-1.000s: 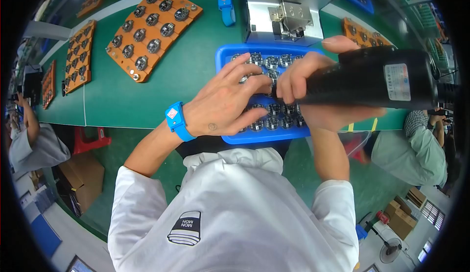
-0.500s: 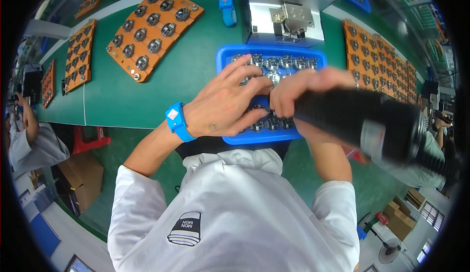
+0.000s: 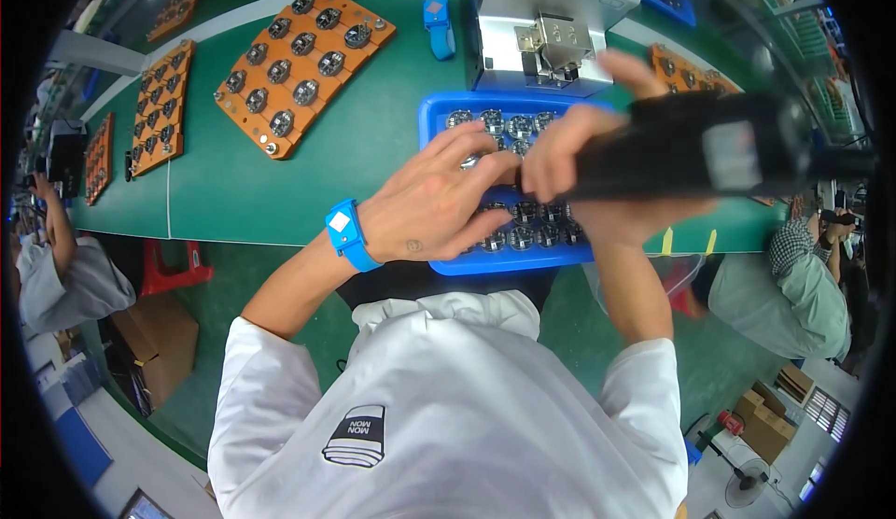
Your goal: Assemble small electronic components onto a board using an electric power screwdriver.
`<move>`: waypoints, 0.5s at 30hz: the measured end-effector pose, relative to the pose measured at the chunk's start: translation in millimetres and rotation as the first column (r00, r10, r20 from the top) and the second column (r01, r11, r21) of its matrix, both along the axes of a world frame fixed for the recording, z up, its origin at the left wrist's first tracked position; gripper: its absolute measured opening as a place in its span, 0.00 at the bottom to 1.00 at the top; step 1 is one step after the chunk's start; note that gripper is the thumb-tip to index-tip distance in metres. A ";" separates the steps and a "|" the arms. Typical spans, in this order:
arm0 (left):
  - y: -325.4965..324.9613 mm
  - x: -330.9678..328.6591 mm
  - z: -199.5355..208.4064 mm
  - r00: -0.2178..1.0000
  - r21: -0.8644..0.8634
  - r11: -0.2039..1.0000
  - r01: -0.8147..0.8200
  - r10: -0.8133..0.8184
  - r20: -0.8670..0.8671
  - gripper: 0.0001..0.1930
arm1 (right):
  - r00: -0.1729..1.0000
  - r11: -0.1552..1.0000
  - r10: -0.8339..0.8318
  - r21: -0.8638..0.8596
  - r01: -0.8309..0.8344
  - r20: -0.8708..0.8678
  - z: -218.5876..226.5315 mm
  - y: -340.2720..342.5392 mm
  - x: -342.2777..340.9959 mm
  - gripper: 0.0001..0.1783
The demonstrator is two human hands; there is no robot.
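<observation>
My right hand [image 3: 560, 152] is wrapped round a thick black electric screwdriver [image 3: 681, 150], slightly blurred, which lies nearly level with its cord end to the right. Its working end is hidden by my fingers. My left hand [image 3: 434, 188], a blue wrist strap [image 3: 345, 230] on its wrist, reaches over a blue tray [image 3: 504, 262]. The left thumb and fingers are spread apart, the fingertips down among small round metal-and-black parts [image 3: 520, 127] standing in rows. The left index fingertip is close to the right hand; what it touches is hidden.
A silver machine [image 3: 551, 48] stands behind the tray. Orange boards [image 3: 303, 71] with round parts lie to the left, and another orange board [image 3: 691, 71] lies at the right. A loose blue strap [image 3: 438, 26] rests by the machine. Other people sit at both sides.
The screwdriver has swung from slanting down to the right to nearly level, its cord end rising. My right hand turned with it, a finger lifting. The left hand stays nearly in place.
</observation>
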State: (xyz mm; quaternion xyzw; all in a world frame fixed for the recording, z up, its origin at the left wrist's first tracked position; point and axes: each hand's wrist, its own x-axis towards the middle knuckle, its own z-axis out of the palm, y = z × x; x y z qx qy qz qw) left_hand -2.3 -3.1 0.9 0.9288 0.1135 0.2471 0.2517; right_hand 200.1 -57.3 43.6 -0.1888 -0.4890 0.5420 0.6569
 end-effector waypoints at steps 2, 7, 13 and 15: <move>0.2 -0.3 -0.1 0.999 -0.053 0.999 0.005 -0.003 0.040 0.24 | 0.998 0.988 -0.013 0.151 0.023 -0.069 8.3 12.2 7.6 0.65; -0.8 -1.1 -1.5 0.998 -0.070 0.997 -0.015 0.019 0.064 0.21 | 0.979 0.892 -0.202 0.405 0.201 -0.039 29.0 41.8 37.4 0.64; 19.7 -10.9 9.4 0.947 0.057 0.952 -0.301 0.292 0.133 0.15 | 0.959 0.911 -0.099 0.362 0.195 -0.267 20.4 49.5 30.0 0.59; 26.5 -14.5 14.1 0.907 0.111 0.902 -0.417 0.406 0.114 0.13 | 0.964 0.939 -0.021 0.325 0.110 -0.265 26.0 47.5 14.6 0.59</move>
